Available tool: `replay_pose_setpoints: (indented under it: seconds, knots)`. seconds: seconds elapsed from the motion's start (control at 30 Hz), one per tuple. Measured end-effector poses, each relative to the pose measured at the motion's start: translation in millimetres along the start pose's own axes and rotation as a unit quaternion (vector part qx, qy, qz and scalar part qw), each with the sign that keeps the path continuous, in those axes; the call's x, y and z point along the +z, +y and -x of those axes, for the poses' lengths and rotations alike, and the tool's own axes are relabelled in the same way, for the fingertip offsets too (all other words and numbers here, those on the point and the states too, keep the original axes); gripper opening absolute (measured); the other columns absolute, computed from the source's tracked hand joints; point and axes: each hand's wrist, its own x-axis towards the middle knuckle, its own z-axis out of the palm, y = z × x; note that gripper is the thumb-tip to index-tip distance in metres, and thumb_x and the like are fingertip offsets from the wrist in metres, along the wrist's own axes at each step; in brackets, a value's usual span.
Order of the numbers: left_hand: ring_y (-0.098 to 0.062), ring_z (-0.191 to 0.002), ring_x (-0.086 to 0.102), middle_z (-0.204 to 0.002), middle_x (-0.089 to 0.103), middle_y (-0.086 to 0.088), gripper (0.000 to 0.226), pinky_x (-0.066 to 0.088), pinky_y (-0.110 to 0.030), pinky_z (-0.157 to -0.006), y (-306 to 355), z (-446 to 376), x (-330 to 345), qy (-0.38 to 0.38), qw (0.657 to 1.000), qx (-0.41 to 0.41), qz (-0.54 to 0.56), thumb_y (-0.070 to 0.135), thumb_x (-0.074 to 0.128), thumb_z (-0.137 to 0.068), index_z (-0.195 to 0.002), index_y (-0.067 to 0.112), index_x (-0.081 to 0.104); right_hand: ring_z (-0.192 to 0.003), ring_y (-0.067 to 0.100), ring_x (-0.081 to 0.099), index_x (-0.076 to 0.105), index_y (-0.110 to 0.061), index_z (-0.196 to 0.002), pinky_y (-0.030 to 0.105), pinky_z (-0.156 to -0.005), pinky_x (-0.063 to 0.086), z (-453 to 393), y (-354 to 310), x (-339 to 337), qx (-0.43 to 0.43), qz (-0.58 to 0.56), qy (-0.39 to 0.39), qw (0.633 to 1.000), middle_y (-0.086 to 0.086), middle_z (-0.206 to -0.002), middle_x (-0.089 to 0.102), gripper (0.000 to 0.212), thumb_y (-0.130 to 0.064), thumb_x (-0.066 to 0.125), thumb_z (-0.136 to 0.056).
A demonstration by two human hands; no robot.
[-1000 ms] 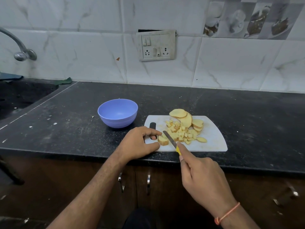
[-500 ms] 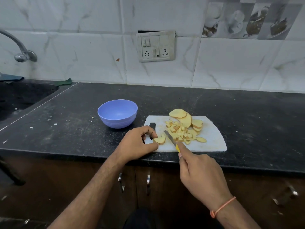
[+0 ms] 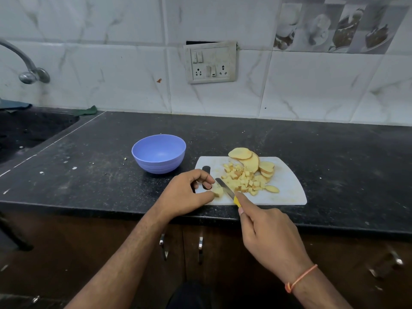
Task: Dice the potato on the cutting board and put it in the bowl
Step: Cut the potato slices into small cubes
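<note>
Dicing is under way: left hand (image 3: 185,192) pinches a small potato piece (image 3: 218,191) in its fingers at the cutting board's (image 3: 289,192) near-left corner, right hand (image 3: 265,233) gripping the knife (image 3: 225,188) against it. Bowl (image 3: 158,153) sits empty beside the board; uncut slices (image 3: 249,160) await, so another downward cut seems next.

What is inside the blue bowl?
Nothing shows inside the blue bowl: only its smooth blue inner wall and bottom. The near rim hides a strip of the inside. All the potato cubes and potato slices lie on the cutting board.
</note>
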Motion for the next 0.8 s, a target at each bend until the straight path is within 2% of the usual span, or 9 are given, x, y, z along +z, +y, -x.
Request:
replay_pose_setpoints:
  seconds: [0.13, 0.2, 0.3, 0.4, 0.5, 0.63, 0.8]
  knots:
    - [-0.006, -0.100, 0.065, -0.104, 0.073, 0.027, 0.031, 0.054, -0.028, -0.085, 0.9, 0.5, -1.0, -0.012, 0.999, 0.009, -0.036, 0.046, 0.079, -0.075, -0.106, 0.045, 0.078, -0.057, 0.009, 0.056, 0.026, -0.041, -0.160, 0.025, -0.050, 0.045, 0.2, 0.3, -0.1, 0.000, 0.002, 0.007, 1.000, -0.010, -0.063, 0.056, 0.052, -0.044, 0.031, -0.109]
    - [-0.002, -0.108, 0.064, -0.108, 0.072, 0.030, 0.030, 0.054, -0.030, -0.093, 0.8, 1.7, -1.4, -0.014, 0.999, 0.015, -0.047, 0.049, 0.075, -0.073, -0.103, 0.048, 0.079, -0.056, 0.008, 0.055, 0.027, -0.041, -0.160, 0.023, -0.047, 0.039, -0.9, -0.1, -0.1, 0.005, 0.009, 0.020, 1.000, -0.011, -0.063, 0.055, 0.052, -0.043, 0.032, -0.108]
    - [0.002, -0.110, 0.060, -0.109, 0.071, 0.028, 0.032, 0.050, -0.027, -0.091, 3.8, 3.7, -0.4, -0.013, 0.999, 0.024, -0.046, 0.058, 0.075, -0.070, -0.100, 0.049, 0.078, -0.055, 0.007, 0.053, 0.027, -0.039, -0.160, 0.022, -0.045, 0.031, -2.1, -1.5, -0.3, 0.008, 0.019, 0.030, 0.999, -0.012, -0.064, 0.053, 0.052, -0.043, 0.031, -0.108]
    - [0.001, -0.105, 0.058, -0.105, 0.069, 0.024, 0.049, 0.051, -0.027, -0.086, 6.1, 5.9, 2.3, -0.010, 0.997, 0.039, -0.067, 0.073, 0.082, -0.061, -0.102, 0.046, 0.075, -0.054, 0.008, 0.053, 0.027, -0.038, -0.161, 0.022, -0.046, 0.032, 0.3, -3.1, -2.5, 0.005, 0.011, 0.030, 0.999, -0.013, -0.062, 0.052, 0.053, -0.043, 0.033, -0.108]
    - [0.000, -0.102, 0.058, -0.102, 0.068, 0.025, 0.050, 0.051, -0.028, -0.083, 3.5, 4.0, 5.5, 0.007, 0.996, 0.039, -0.084, 0.074, 0.084, -0.060, -0.098, 0.044, 0.075, -0.053, 0.008, 0.054, 0.027, -0.038, -0.161, 0.023, -0.046, 0.039, 5.2, -4.9, -4.6, 0.006, 0.001, 0.024, 1.000, -0.013, -0.060, 0.053, 0.054, -0.043, 0.034, -0.108]
    - [0.001, -0.100, 0.062, -0.098, 0.071, 0.024, 0.035, 0.053, -0.028, -0.084, 0.5, 1.6, 7.1, 0.042, 0.997, 0.021, -0.062, 0.064, 0.088, -0.067, -0.090, 0.041, 0.076, -0.050, 0.010, 0.053, 0.032, -0.037, -0.159, 0.024, -0.047, 0.042, 9.7, -9.3, -3.7, 0.009, 0.000, 0.020, 1.000, -0.011, -0.056, 0.052, 0.052, -0.043, 0.033, -0.107]
    - [0.000, -0.098, 0.062, -0.097, 0.071, 0.019, 0.029, 0.050, -0.023, -0.080, 2.5, 1.8, 6.8, 0.036, 0.997, 0.023, -0.063, 0.054, 0.091, -0.073, -0.095, 0.041, 0.078, -0.055, 0.010, 0.055, 0.025, -0.038, -0.160, 0.024, -0.054, 0.048, 9.5, -16.4, -3.4, 0.009, 0.009, 0.012, 1.000, -0.010, -0.062, 0.055, 0.052, -0.043, 0.030, -0.108]
